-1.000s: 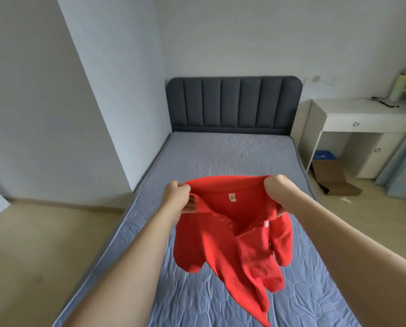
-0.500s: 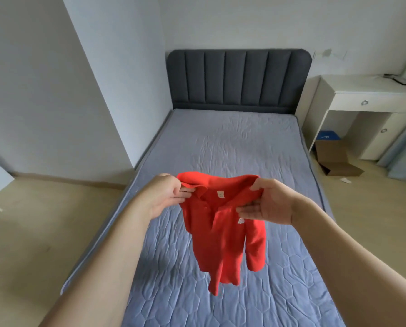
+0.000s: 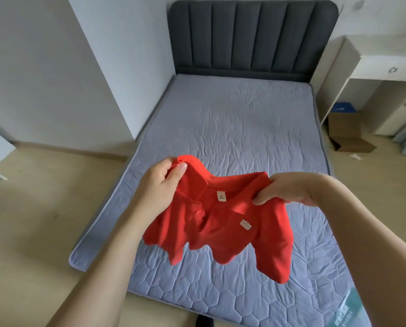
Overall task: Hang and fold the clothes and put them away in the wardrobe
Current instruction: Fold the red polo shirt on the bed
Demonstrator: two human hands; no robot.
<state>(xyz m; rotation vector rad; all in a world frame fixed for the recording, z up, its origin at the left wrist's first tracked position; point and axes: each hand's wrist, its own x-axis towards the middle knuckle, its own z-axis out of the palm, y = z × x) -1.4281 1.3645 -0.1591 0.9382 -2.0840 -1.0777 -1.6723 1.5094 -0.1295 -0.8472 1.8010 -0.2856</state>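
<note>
Red polo shirt (image 3: 223,223) now spread wider than half second ago, lower, hem bunched up instead of hanging long. Collar open, white "M" label showing, small tag on chest. Left hand (image 3: 160,187) pinches left shoulder, right hand (image 3: 289,188) grips right shoulder; shirt hangs between them above bed (image 3: 232,119).

I am looking into a home bedroom: a bed (image 3: 232,128) with a quilted grey mattress and dark padded headboard (image 3: 251,36), a white dresser (image 3: 381,74) with drawer knobs beside it, a cardboard box (image 3: 346,133) on pale wooden floor (image 3: 32,208).
</note>
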